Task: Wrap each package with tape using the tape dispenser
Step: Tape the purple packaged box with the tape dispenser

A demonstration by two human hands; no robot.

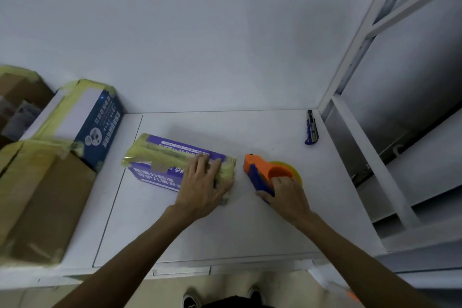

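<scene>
Purple package (160,165) on the counter (225,232), pinned by the left hand (200,187), fingers flat and apart; right hand (285,195) curled round the tape dispenser (262,170) just beside it — a hard pull could drag the package askew.

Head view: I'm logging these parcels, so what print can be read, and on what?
Purple box: white Chinese characters, too blurred to quote.
Blue box: white Chinese characters and a round logo, too small to read.
Tape dispenser, knife, brown carton: no print visible.
</scene>
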